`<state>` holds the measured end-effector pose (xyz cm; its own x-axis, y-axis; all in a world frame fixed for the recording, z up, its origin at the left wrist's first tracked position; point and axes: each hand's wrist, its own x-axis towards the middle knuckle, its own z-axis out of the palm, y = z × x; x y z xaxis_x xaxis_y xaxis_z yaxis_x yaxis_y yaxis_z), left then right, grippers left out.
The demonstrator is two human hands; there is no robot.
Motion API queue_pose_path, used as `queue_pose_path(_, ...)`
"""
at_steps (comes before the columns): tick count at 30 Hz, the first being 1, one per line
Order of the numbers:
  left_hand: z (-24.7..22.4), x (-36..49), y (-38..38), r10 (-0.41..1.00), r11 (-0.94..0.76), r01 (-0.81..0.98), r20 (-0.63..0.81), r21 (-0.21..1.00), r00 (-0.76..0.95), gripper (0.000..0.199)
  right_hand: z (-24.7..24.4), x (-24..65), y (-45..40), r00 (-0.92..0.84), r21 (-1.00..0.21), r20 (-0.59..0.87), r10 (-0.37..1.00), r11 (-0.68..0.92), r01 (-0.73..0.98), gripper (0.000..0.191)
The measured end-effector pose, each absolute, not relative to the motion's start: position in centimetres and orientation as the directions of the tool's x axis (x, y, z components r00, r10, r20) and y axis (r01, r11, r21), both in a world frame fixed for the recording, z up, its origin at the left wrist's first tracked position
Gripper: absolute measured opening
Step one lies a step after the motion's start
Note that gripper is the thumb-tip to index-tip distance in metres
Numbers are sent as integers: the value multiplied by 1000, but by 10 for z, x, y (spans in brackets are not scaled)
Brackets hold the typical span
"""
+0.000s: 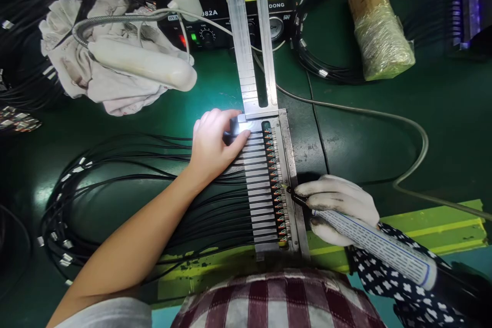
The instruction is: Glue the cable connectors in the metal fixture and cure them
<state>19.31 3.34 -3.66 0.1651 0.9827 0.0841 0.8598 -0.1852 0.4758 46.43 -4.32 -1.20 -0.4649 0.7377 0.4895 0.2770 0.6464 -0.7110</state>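
A dark green work surface (357, 148) fills most of the frame, with yellow-green tape (453, 228) along its lower edge. At the upper left, a crumpled white cloth (115, 95) lies behind a white tubular piece (146, 64) on a bendable metal neck (115, 19). A black control box (219, 36) stands at the top centre, showing a red light and a green light. Slotted metal bars (249, 82) run down in front of it to the upper end of a comb-like metal fixture (258, 195), which lies slightly right of centre. Black cables (215, 215) reach the fixture from the left, side by side, and end in a column of small connectors (274, 174) with orange and green bits along its right part. The left hand (211, 143), bare, has its thumb and forefinger closed around the fixture's upper end, beside the bars. The right hand (338, 205), in a stained white glove, grips a printed white tube (380, 248) with a black front end; its narrow tip is at the connectors, though whether it touches them is unclear. A block wrapped in clear film (384, 46), brown at its upper end, stands at the upper right.
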Motion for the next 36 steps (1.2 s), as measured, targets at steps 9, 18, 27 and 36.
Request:
queue_pose_path(9, -36, 194, 34, 981, -192, 866, 89, 462, 170, 35, -13, 466, -43, -468, -721, 469, 749, 631, 288, 13)
queue_pose_path(18, -37, 194, 34, 981, -192, 864, 95, 465, 168, 34, -15, 463, -41, -436, -742, 483, 759, 620, 257, 15)
queue_pose_path(27, -38, 194, 34, 982, -190, 864, 97, 466, 164, 35, -3, 466, -50, -423, -717, 498, 757, 634, 290, 11)
queue_pose_path(36, -34, 195, 34, 981, -194, 865, 96, 464, 168, 33, -15, 465, -53, -453, -730, 477, 753, 626, 273, 10)
